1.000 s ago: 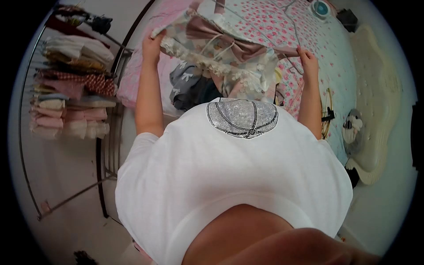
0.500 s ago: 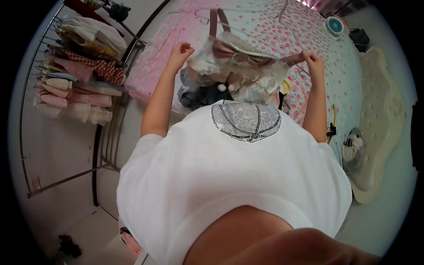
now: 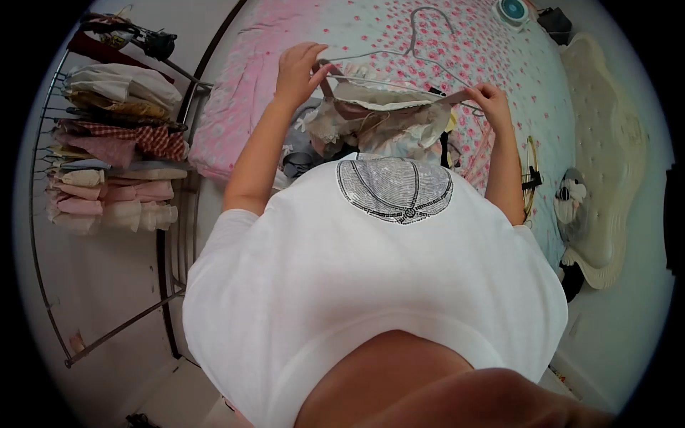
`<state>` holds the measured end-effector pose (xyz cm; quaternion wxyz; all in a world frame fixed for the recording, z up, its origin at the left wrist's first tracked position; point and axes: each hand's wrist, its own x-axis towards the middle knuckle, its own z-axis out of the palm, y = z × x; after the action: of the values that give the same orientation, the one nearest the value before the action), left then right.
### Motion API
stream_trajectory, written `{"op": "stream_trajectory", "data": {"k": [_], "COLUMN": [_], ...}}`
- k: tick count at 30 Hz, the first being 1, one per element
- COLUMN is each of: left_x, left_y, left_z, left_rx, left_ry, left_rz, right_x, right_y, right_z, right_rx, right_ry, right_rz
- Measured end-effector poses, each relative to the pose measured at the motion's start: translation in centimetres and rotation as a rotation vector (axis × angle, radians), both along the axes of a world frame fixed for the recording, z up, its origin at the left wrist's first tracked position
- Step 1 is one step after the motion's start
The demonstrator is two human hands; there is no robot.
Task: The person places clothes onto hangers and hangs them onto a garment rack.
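A light floral garment with mauve shoulder straps (image 3: 389, 118) is stretched between my hands on a metal wire hanger (image 3: 412, 53), whose hook points away from me. My left hand (image 3: 300, 75) grips the garment's left strap by the hanger's left end, the strap passing between thumb and fingers. At the hanger's right end, my right hand (image 3: 491, 105) pinches the other strap. The garment's lower part is hidden behind my white T-shirt (image 3: 378, 271). Grey and dark clothes (image 3: 298, 158) lie beneath it on the bed.
A bed with a pink floral sheet (image 3: 239, 93) spreads ahead. Clothes hang on a metal rack (image 3: 114, 332) at left. A small fan (image 3: 511, 10) is at the far right, near a cream headboard (image 3: 606, 157). Another hanger with black clips (image 3: 531, 178) lies by my right forearm.
My left hand, apart from the garment before, now holds its left strap, which has come down over the hanger. The garment is less blurred, and the whole view has shifted slightly.
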<state>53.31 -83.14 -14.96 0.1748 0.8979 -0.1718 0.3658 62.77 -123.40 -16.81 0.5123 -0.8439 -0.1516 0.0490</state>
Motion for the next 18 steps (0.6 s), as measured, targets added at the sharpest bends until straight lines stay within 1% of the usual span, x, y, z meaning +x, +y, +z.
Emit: {"op": "stream_trajectory", "data": {"k": [1, 2, 5, 8, 11, 13, 15, 17, 18], "left_x": [0.3, 0.4, 1.3, 1.7, 2.2, 2.5, 2.6, 2.2, 2.0], "left_y": [0.1, 0.0, 0.1, -0.2, 0.6, 1.8, 3.6, 4.3, 4.6], "left_z": [0.0, -0.7, -1.9, -2.3, -2.7, -2.6, -2.1, -1.1, -0.8], "left_rx": [0.025, -0.036, -0.084, -0.076, -0.161, -0.187, -0.181, -0.175, -0.171], "left_ry": [0.085, 0.301, 0.581, 0.582, 0.455, 0.447, 0.464, 0.446, 0.434], "left_rz": [-0.111, -0.138, -0.057, 0.073, 0.152, 0.194, 0.229, 0.263, 0.281], "right_x": [-0.3, -0.4, -0.9, -1.0, -4.0, -6.5, -8.9, -9.2, -9.3], "right_y": [0.2, 0.4, 0.7, 1.9, 4.2, 5.6, 7.2, 8.1, 8.7], "right_z": [0.3, 0.4, -0.7, -5.4, -10.8, -13.6, -14.9, -17.3, -17.3], "right_rx": [0.002, 0.005, 0.045, -0.278, -0.155, -0.113, -0.213, -0.433, -0.541], "right_ry": [-0.013, -0.027, -0.074, -0.833, -0.525, -0.146, -0.114, 0.013, 0.076], "right_rz": [0.001, 0.002, -0.089, -0.517, -0.64, -0.412, -0.246, -0.163, -0.118]}}
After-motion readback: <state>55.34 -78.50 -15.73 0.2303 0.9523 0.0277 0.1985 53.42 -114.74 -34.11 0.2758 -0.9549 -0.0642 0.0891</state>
